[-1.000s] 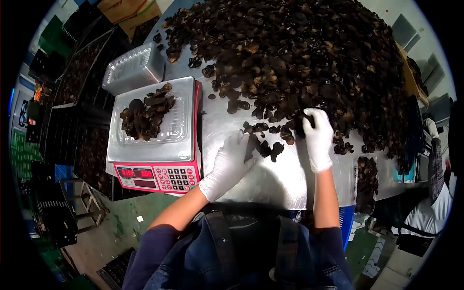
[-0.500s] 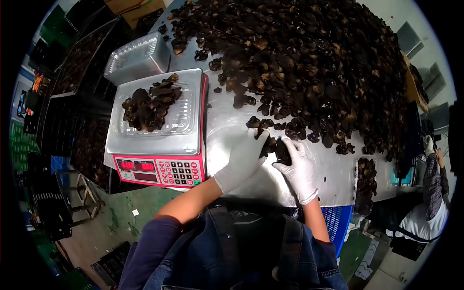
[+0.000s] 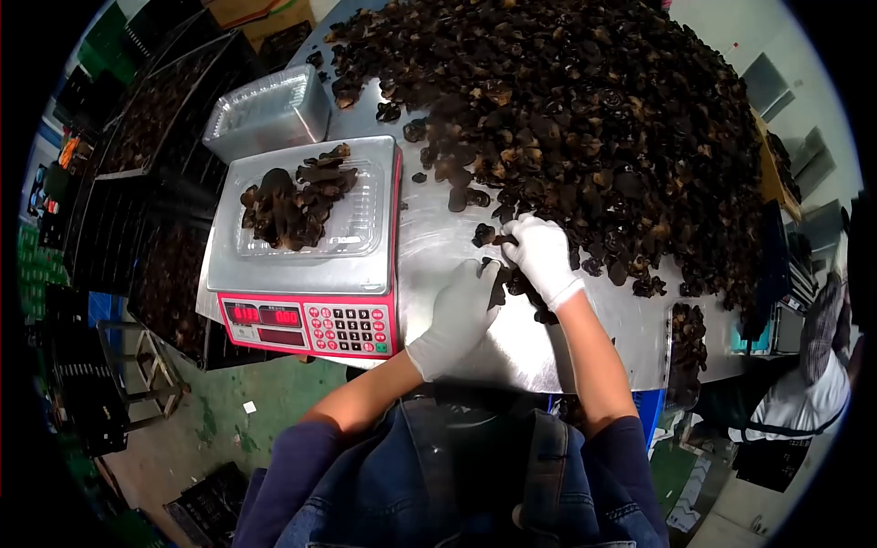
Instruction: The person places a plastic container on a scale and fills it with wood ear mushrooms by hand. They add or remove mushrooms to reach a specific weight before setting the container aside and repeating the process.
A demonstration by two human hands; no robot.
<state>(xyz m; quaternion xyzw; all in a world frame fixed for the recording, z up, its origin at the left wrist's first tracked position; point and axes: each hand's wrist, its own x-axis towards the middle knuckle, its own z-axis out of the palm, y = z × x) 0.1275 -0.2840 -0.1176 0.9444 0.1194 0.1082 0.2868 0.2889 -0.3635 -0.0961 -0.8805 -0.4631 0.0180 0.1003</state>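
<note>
My left hand (image 3: pixel 459 315), in a white glove, is closed on a dark fungus piece (image 3: pixel 493 281) over the metal table (image 3: pixel 425 215). Just above and to its right, my right hand (image 3: pixel 539 256), also gloved, has its fingers curled at dark pieces by the lower edge of the big fungus pile (image 3: pixel 585 119). What its fingertips grip is partly hidden. Left of my hands stands a red and silver scale (image 3: pixel 219 265), bearing a clear tray (image 3: pixel 352 228) with a clump of dark fungus (image 3: pixel 290 208).
Stacked clear trays (image 3: pixel 274 114) stand behind the scale. A filled clear tray (image 3: pixel 685 352) lies at the table's right edge. Black racks (image 3: pixel 110 219) with fungus are at the left. Another person (image 3: pixel 804 393) is at the far right.
My right hand has moved up toward the pile, away from the pieces it was touching. My left hand has shifted slightly down, its fingers now closer together. The view has shifted slightly.
</note>
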